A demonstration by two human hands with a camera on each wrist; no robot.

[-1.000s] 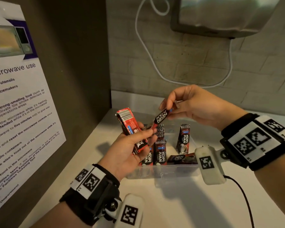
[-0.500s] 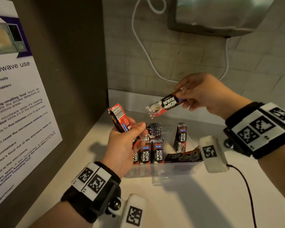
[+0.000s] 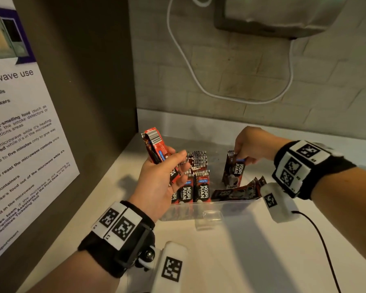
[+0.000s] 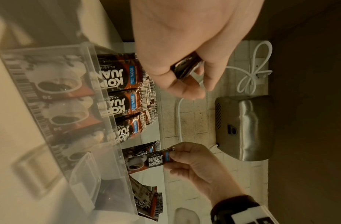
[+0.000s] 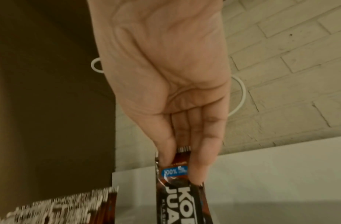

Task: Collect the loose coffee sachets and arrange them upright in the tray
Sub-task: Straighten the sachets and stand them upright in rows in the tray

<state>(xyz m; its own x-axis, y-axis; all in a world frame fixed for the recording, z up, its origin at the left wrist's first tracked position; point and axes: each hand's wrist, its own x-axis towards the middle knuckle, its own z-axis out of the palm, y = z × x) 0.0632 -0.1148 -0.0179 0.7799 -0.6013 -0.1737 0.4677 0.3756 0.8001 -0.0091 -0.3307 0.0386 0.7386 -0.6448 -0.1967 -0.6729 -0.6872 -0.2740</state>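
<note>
A clear plastic tray (image 3: pixel 230 205) (image 4: pixel 56 106) sits on the pale counter and holds rows of upright red-and-black coffee sachets (image 3: pixel 199 187) (image 4: pixel 123 94). My left hand (image 3: pixel 163 178) (image 4: pixel 184 63) grips a bundle of sachets (image 3: pixel 156 146) above the tray's left end. My right hand (image 3: pixel 251 146) (image 4: pixel 186 159) (image 5: pixel 177 154) pinches the top of one sachet (image 3: pixel 234 170) (image 4: pixel 146 160) (image 5: pixel 181 197), held upright inside the tray beside another standing one. Several sachets (image 3: pixel 239 191) (image 4: pixel 146 201) lie slanted at the tray's right end.
A dark side wall with a microwave-use poster (image 3: pixel 19 144) stands on the left. A tiled back wall carries a white cable (image 3: pixel 199 85) and a metal hand dryer (image 3: pixel 273 15) (image 4: pixel 242 128). A black wire (image 3: pixel 323 246) trails over the counter at the right.
My right hand has carried its single sachet down from above the tray and turned it upright inside it. The left hand keeps its bundle in nearly the same place.
</note>
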